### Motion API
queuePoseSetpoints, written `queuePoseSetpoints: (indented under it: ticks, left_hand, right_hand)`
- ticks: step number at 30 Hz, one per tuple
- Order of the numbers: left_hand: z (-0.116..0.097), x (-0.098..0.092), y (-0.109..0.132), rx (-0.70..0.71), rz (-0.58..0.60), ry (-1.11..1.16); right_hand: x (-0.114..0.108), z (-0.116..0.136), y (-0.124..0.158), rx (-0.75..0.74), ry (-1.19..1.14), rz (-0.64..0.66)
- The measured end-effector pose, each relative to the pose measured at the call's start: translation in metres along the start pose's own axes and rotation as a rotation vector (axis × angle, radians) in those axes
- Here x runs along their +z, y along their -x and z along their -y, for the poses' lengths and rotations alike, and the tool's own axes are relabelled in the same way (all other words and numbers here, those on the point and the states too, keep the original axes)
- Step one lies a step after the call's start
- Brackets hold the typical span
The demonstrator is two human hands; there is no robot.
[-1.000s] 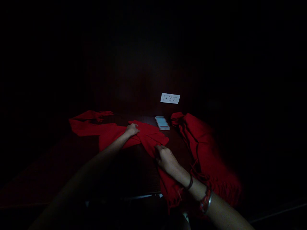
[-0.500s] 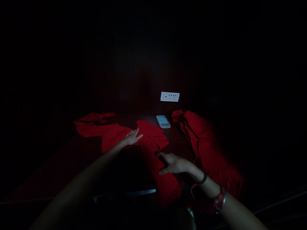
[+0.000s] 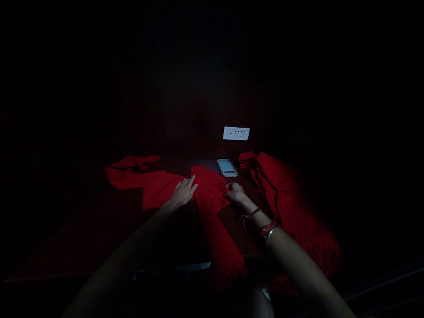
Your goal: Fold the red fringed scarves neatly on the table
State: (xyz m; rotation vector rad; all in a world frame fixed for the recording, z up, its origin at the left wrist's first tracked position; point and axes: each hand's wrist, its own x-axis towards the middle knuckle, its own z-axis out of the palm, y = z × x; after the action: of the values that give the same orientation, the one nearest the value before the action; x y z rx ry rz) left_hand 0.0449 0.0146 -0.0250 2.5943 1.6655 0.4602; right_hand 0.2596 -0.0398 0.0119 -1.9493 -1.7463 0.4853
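on the dark table (image 3: 236, 225): a red scarf (image 3: 159, 187) lies across the middle in overlapping bands, one fringed end at the far left, another drooping over the near edge.
right side: a second red cloth (image 3: 281, 185), creased and fringed, heaped close to the right forearm (image 3: 291, 254), which crosses in front of part of it.
phone (image 3: 227, 168): flat, just beyond the right hand (image 3: 235, 193), between the scarf and the second red cloth; its face is hidden by pixel blocks.
socket plate (image 3: 236, 133): white, on the wall (image 3: 198, 101) above the phone.
left hand (image 3: 183, 193): open, laid flat on the scarf, covering a patch of it.
right hand grip: fingers bent at the scarf's right edge; i cannot tell whether they pinch it.
right wrist: cord, red band, silver bangle (image 3: 271, 234).
lost in shadow: most of the wall and the table's left side; a pale strip (image 3: 194, 266) below the near edge is too dim to identify.
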Motion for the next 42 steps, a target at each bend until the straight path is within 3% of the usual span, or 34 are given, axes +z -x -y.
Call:
queuePoseSetpoints:
  ticks: [4,7,12,16,18,25,27,31,38,42]
  left_hand:
    - [-0.002,-0.002,0.0,-0.004,-0.023,-0.029]
    - [-0.002,-0.003,0.004,0.034,-0.015,-0.061]
    - [0.008,-0.01,0.008,-0.043,0.252,0.014]
    - [0.011,-0.026,0.008,-0.034,0.388,0.037]
    - [0.009,-0.035,0.008,-0.02,0.441,0.038]
    - [0.008,-0.046,0.007,-0.004,0.467,0.054]
    - [0.01,-0.045,0.006,-0.005,0.462,0.062]
    - [0.015,-0.043,0.005,0.03,0.539,0.053]
    - [0.015,-0.04,0.005,0.042,0.587,0.035]
    - [0.01,-0.042,0.011,-0.005,0.581,0.046]
  right_hand:
    - [-0.013,0.01,-0.001,-0.07,0.292,-0.204]
    - [-0.016,0.01,-0.001,-0.069,0.396,-0.254]
    - [-0.016,-0.007,0.007,-0.197,0.238,-0.098]
    - [-0.021,-0.015,0.01,-0.124,0.152,0.09]
    - [-0.022,-0.012,0.01,-0.108,0.175,0.102]
    - [-0.019,-0.003,0.017,-0.213,0.376,-0.29]
    - [-0.016,-0.006,0.021,-0.259,0.39,-0.25]
    - [-0.01,-0.011,0.031,-0.3,0.291,-0.042]
    - [-0.013,0.008,0.037,-0.22,0.616,-0.329]
    - [-0.007,0.015,0.043,-0.236,0.568,-0.287]
